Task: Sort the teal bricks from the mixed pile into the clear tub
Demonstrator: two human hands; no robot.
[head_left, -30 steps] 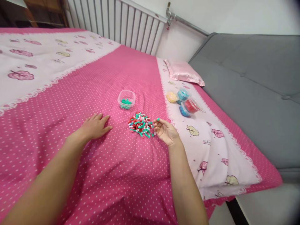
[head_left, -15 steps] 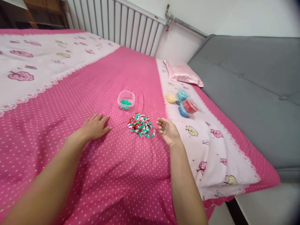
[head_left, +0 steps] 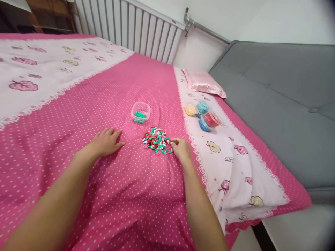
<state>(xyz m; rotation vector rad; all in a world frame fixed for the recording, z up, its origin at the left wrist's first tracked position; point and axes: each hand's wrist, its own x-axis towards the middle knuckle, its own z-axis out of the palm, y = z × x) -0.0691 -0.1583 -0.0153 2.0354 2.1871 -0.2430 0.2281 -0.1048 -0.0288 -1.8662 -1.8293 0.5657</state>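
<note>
A heap of small plastic blocks (head_left: 156, 140) in red, green, white and pink lies on the pink dotted bedspread. At its right edge is my right hand (head_left: 181, 149), palm turned down, thumb and fingertips pinched together and fingers curled. Its palm is hidden; a moment ago a small green block showed in it. My left hand (head_left: 106, 142) rests flat on the cloth to the left of the heap, fingers spread, holding nothing. Just behind the heap stands a clear plastic tub (head_left: 140, 112) with green blocks (head_left: 140, 116) in the bottom.
Several clear containers sit to the right: yellow pieces (head_left: 191, 110), light blue ones (head_left: 202, 106), red ones (head_left: 212, 119) leaning on dark blue ones (head_left: 204, 124). Beyond are a pink pillow (head_left: 202, 83), a grey padded headboard (head_left: 277, 104) and a white radiator (head_left: 131, 26).
My right hand has turned from palm-up to palm-down and moved slightly left to the heap's edge, its fingers closing to a pinch. My left hand has stayed in place.
</note>
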